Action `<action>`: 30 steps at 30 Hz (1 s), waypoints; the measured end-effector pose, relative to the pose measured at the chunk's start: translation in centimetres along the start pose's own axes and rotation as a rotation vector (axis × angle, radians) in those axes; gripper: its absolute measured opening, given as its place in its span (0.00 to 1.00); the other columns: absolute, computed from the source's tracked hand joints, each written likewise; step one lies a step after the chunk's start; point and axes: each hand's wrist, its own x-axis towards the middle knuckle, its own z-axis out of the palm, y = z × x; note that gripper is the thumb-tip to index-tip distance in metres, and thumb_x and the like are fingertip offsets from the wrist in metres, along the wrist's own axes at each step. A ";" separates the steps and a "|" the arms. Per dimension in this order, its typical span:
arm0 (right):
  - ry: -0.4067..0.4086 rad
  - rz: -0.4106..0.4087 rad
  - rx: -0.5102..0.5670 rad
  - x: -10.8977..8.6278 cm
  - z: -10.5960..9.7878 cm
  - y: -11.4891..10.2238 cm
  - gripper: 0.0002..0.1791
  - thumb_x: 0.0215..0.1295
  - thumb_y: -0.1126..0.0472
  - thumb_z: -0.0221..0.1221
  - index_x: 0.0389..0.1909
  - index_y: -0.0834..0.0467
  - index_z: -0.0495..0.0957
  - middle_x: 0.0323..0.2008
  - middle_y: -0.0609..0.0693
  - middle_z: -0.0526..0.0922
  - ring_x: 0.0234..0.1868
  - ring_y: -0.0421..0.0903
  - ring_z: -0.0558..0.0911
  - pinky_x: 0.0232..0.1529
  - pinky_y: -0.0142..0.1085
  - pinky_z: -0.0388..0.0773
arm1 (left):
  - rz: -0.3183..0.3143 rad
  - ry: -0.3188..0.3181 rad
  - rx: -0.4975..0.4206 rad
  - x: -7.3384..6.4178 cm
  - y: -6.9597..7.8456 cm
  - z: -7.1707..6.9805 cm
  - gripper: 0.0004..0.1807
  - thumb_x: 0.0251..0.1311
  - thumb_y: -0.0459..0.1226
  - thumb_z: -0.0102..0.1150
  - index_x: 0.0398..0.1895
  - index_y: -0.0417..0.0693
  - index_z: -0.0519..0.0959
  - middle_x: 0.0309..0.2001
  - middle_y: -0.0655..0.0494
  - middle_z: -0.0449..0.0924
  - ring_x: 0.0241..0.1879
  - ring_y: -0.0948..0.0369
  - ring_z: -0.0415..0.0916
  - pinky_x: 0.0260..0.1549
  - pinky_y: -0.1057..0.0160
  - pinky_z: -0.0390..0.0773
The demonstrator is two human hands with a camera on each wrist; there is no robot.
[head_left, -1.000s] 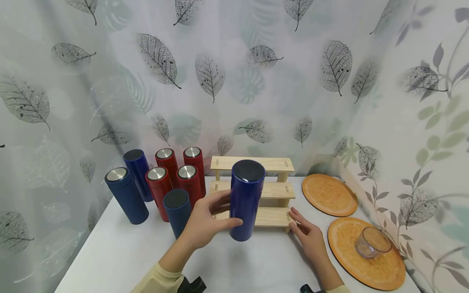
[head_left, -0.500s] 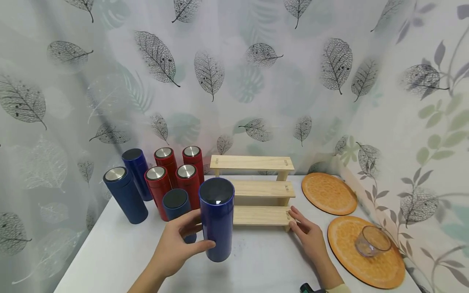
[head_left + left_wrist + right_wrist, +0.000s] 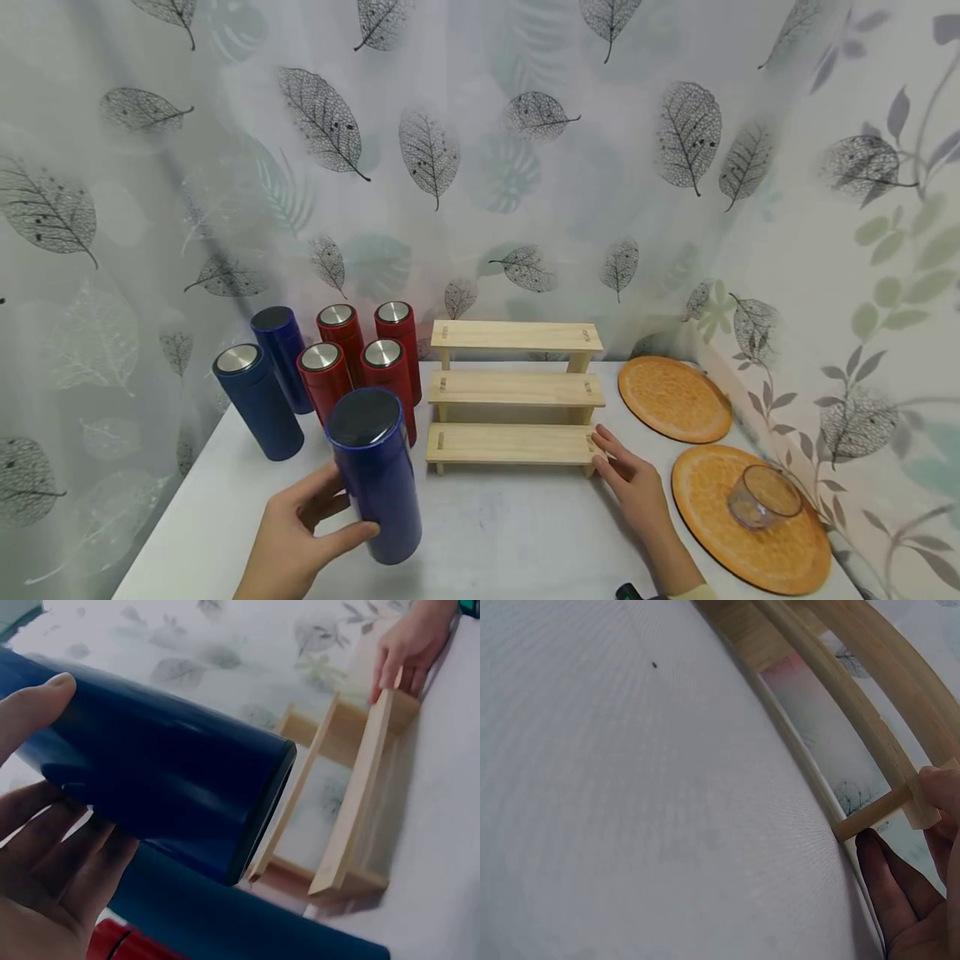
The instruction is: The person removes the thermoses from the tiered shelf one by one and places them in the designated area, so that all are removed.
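Note:
My left hand grips a glossy dark blue thermos bottle by its side, thumb in front and fingers round the far side. The bottle has a black top and stands out over the near left of the table, slightly tilted. In the left wrist view, a matte blue bottle shows just past it; the held bottle hides that one from the head view. My right hand holds the right end of the bottom step of a three-step wooden stand, thumb and fingertips at the board's end.
To the left stand several red bottles with silver lids, a matte blue bottle with a silver lid and a glossy blue one. At right lie two round orange mats, the nearer bearing a clear glass. A leaf-patterned curtain hangs behind.
My left hand has carried the glossy blue bottle left and toward me, from before the stand to before the red bottles. The right hand stays at the stand's end.

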 end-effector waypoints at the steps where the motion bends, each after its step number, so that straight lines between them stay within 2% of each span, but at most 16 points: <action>1: -0.002 0.001 0.005 0.0 0.0 0.0 0.27 0.78 0.47 0.66 0.72 0.51 0.82 0.76 0.41 0.74 0.78 0.49 0.71 0.58 0.16 0.72 | 0.009 0.009 0.003 -0.1 -0.1 -0.3 0.41 0.57 0.33 0.84 0.74 0.38 0.76 0.66 0.43 0.83 0.60 0.49 0.85 0.54 0.63 0.86; 5: -0.004 -0.003 0.035 -0.1 -0.1 -0.2 0.26 0.78 0.49 0.67 0.72 0.51 0.82 0.76 0.41 0.74 0.78 0.48 0.70 0.58 0.16 0.72 | 0.086 0.047 0.029 -0.4 -0.6 -1.8 0.42 0.55 0.29 0.84 0.74 0.36 0.76 0.65 0.44 0.84 0.56 0.61 0.87 0.51 0.66 0.86; 7: -0.003 -0.005 0.042 -0.1 0.0 -0.1 0.25 0.78 0.49 0.67 0.72 0.51 0.82 0.76 0.43 0.74 0.78 0.48 0.70 0.58 0.16 0.72 | 0.144 0.059 0.037 -0.4 -0.9 -2.7 0.42 0.53 0.26 0.83 0.74 0.35 0.76 0.63 0.51 0.85 0.54 0.66 0.86 0.50 0.67 0.86; 10: 0.003 -0.003 0.026 -0.1 0.1 0.1 0.25 0.78 0.51 0.67 0.72 0.51 0.82 0.76 0.43 0.74 0.78 0.49 0.70 0.58 0.16 0.73 | 0.204 0.086 0.070 -0.2 -1.5 -4.2 0.43 0.51 0.23 0.83 0.73 0.33 0.76 0.60 0.64 0.86 0.54 0.68 0.85 0.48 0.69 0.87; 12: 0.006 -0.004 0.015 -0.1 0.1 0.2 0.26 0.78 0.50 0.67 0.72 0.51 0.81 0.76 0.43 0.74 0.78 0.50 0.71 0.58 0.16 0.73 | 0.231 0.095 0.081 -0.1 -1.8 -5.2 0.43 0.49 0.20 0.82 0.72 0.31 0.76 0.59 0.69 0.86 0.54 0.69 0.85 0.47 0.70 0.87; 19: 0.001 -0.008 0.023 -0.2 -0.1 0.1 0.26 0.78 0.50 0.67 0.72 0.51 0.82 0.76 0.42 0.74 0.78 0.49 0.70 0.58 0.16 0.73 | 0.251 0.106 0.166 1.2 -3.0 -7.6 0.41 0.52 0.23 0.82 0.72 0.31 0.76 0.57 0.74 0.85 0.52 0.70 0.85 0.45 0.71 0.87; 25: 0.014 0.001 0.027 -0.3 -0.1 0.0 0.24 0.78 0.52 0.67 0.71 0.52 0.83 0.76 0.43 0.74 0.77 0.49 0.71 0.58 0.16 0.73 | 0.258 0.091 0.121 3.1 -5.4 -8.3 0.41 0.54 0.21 0.80 0.73 0.27 0.73 0.57 0.75 0.84 0.53 0.72 0.84 0.48 0.73 0.85; 30: -0.005 -0.002 0.041 -0.3 -0.1 -0.3 0.25 0.78 0.50 0.67 0.71 0.51 0.82 0.76 0.44 0.74 0.78 0.49 0.70 0.58 0.15 0.72 | 0.226 0.097 0.081 4.3 -7.7 -9.0 0.40 0.57 0.22 0.78 0.73 0.25 0.72 0.55 0.78 0.83 0.52 0.74 0.84 0.47 0.73 0.85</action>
